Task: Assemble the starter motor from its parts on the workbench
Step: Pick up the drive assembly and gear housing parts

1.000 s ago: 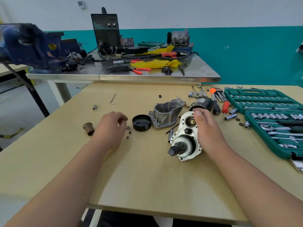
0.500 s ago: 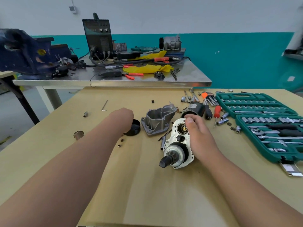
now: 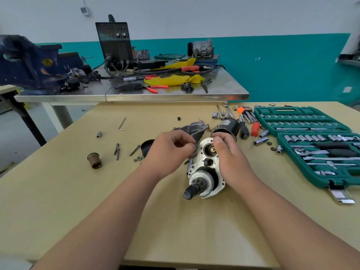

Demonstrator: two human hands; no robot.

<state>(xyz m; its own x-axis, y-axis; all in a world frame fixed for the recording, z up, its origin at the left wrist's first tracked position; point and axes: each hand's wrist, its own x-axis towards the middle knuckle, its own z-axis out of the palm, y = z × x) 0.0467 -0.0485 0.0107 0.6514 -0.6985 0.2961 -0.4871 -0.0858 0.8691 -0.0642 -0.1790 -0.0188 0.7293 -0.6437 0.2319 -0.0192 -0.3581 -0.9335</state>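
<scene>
The silver starter motor body (image 3: 204, 172) lies mid-bench with its black pinion end towards me. My right hand (image 3: 228, 158) grips its right edge, thumb lying by the round bearing hole at the far end. Just left of that hole is my left hand (image 3: 171, 152), its curled fingertips pinching a small part that I cannot make out. Behind the hands lie the grey nose housing (image 3: 194, 128) and a black cylindrical motor part (image 3: 226, 126). Further left are a black cap (image 3: 147, 148), loose bolts (image 3: 116, 150), small nuts (image 3: 137, 159) and a brown bushing (image 3: 94, 160).
An open green socket set (image 3: 311, 137) fills the right side of the bench, with screwdrivers (image 3: 255, 128), hex keys and loose sockets beside it. A hex key (image 3: 122, 123) and a socket (image 3: 99, 134) lie far left. A steel table (image 3: 136, 94) with a vice and welder stands behind.
My left hand has left the black cap and nuts and moved right, up to the motor's far end. The bolts it covered now show. My right hand stays on the motor.
</scene>
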